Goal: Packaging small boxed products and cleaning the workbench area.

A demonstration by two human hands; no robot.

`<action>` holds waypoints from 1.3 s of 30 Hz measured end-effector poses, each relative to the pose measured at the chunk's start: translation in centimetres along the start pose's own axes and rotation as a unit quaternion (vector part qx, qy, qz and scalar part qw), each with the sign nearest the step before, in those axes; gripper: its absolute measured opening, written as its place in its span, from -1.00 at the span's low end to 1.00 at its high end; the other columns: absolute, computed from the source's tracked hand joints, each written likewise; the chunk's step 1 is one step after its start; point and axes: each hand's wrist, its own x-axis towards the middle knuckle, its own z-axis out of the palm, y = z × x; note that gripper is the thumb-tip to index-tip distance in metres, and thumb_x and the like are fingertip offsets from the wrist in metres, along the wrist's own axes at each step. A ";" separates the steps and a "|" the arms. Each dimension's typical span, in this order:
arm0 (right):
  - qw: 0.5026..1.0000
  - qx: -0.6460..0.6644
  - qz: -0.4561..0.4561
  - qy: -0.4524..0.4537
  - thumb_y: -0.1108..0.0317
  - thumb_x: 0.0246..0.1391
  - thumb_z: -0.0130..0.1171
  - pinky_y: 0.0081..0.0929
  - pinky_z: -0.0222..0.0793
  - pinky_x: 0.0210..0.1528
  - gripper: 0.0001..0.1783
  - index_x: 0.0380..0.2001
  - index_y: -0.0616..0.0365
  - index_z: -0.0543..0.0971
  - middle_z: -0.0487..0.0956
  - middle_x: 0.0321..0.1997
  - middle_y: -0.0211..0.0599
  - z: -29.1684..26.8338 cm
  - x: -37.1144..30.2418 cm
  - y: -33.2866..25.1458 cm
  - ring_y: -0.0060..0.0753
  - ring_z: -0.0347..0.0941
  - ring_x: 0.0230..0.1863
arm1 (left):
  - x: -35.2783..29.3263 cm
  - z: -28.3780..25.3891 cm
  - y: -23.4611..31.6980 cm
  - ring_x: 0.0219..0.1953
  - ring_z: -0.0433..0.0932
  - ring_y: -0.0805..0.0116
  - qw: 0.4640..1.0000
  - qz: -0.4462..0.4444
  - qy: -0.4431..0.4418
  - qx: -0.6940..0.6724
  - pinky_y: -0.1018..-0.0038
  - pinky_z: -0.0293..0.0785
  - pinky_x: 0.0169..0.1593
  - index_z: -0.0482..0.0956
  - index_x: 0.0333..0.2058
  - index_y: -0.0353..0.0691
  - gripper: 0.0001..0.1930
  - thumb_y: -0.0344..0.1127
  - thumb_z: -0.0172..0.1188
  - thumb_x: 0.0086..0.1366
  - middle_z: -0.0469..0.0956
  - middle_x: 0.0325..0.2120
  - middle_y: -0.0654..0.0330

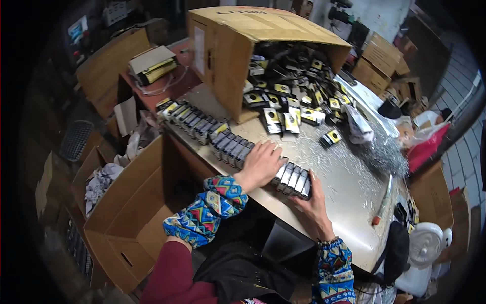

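Note:
A long row of small dark packs [234, 148], with silvery top edges and some yellow labels, stands along the near edge of the metal table [349, 213]. My left hand [261, 165] lies over this row, its fingers curled across to the far side. My right hand [316, 201] grips the row's right end, fingers behind the last pack and thumb at the near side. Between my hands several silver-edged packs [292, 178] sit pressed together upright. One loose black-and-yellow pack [330, 138] lies apart, farther back. What the packs contain cannot be made out.
A large cardboard box [228, 66] lies on its side, spilling a heap of black-and-yellow packs [291, 104]. Small wire pieces [377, 157] pile up at the right, near an orange-tipped tube [376, 220]. Below left stands an open carton [121, 223]; a white fan [425, 244] is at right.

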 end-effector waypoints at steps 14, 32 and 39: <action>0.995 0.054 0.083 0.025 0.28 -0.27 0.54 -0.26 0.20 0.30 0.16 0.32 0.43 0.07 0.28 0.24 0.21 1.0 0.5 -1.9 0.10 0.27 0.26 | -1.5 -0.4 -6.4 0.43 -0.37 -0.22 0.912 -0.283 0.289 -0.065 -0.10 -0.36 0.39 -0.11 0.37 -0.31 -0.19 0.19 -0.16 0.40 -0.31 0.39 -0.21; 0.915 0.178 0.361 -0.024 0.13 0.16 0.23 -0.59 0.55 -0.41 -0.53 -0.33 0.49 0.62 0.61 -0.47 -0.25 -1.7 3.2 -4.5 -0.53 0.59 -0.46 | -3.0 -5.0 -11.0 0.08 0.32 -0.08 0.949 -0.170 0.134 0.229 0.11 0.19 0.15 0.38 0.09 -0.41 -0.31 0.14 0.11 0.25 0.45 -0.01 -0.17; 0.911 0.191 0.366 -0.022 0.11 0.16 0.23 -0.58 0.55 -0.43 -0.51 -0.39 0.50 0.61 0.58 -0.50 -0.26 -2.2 3.2 -4.1 -0.50 0.59 -0.46 | -2.7 -5.6 -8.7 0.04 0.40 -0.07 0.974 -0.163 0.052 0.146 0.11 0.27 0.09 0.40 0.05 -0.41 -0.38 0.09 0.07 0.30 0.47 -0.06 -0.20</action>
